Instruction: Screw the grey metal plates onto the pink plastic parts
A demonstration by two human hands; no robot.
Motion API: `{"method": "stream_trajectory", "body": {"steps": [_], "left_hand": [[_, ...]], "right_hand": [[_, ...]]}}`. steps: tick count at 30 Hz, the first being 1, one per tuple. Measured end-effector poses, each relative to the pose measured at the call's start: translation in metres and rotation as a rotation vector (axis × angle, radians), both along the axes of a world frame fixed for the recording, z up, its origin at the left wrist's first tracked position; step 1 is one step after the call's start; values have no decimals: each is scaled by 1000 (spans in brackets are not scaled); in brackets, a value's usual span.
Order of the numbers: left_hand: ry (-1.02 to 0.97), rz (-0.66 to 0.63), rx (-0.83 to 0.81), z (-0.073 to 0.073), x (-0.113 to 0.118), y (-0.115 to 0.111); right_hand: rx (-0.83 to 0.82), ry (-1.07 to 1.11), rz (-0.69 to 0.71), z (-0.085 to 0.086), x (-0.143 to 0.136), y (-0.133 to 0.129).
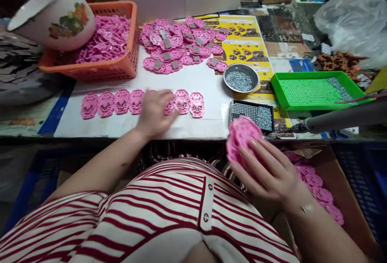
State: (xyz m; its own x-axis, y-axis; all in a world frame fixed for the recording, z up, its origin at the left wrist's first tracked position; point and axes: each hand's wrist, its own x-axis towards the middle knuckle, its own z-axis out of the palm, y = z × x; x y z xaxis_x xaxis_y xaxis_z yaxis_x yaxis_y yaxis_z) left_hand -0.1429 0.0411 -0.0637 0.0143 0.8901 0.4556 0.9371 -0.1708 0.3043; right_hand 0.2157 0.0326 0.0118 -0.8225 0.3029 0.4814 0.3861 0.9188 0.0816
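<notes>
My left hand (156,111) lies over a row of pink plastic parts (122,101) on the white sheet, its fingers stretched out and apart. It covers the middle of the row; whether it presses on a part I cannot tell. Small metallic pieces show in several of these parts. In front of the table edge, my right hand (266,166) is closed round a bunch of similar pink plastic parts (242,136), slightly blurred. Close beyond it is a black tray (252,113) of small screws. A grey electric screwdriver (341,115) points in from the right.
An orange basket (133,41) of pink pieces holds a tilted enamel pot (69,23). More pink parts with grey plates (172,43) are heaped behind the row. A metal bowl (241,78) and green tray (302,93) contain small metal pieces. A cardboard box (347,182) sits below right.
</notes>
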Motion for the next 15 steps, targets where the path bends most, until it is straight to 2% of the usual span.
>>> {"method": "stream_trajectory", "body": {"steps": [1, 2, 3, 5, 9, 15], "left_hand": [[57, -88, -96, 1, 22, 8], [105, -174, -174, 3, 41, 17], [136, -231, -223, 4, 56, 25], [168, -287, -283, 6, 72, 38], [199, -331, -340, 2, 63, 52], [194, -327, -336, -2, 35, 46]], "right_hand": [[199, -55, 88, -4, -20, 19], [315, -84, 103, -9, -37, 37], [340, -118, 82, -15, -52, 52], [249, -170, 24, -29, -72, 76], [140, -240, -53, -51, -92, 100], [20, -275, -57, -68, -107, 103]]}}
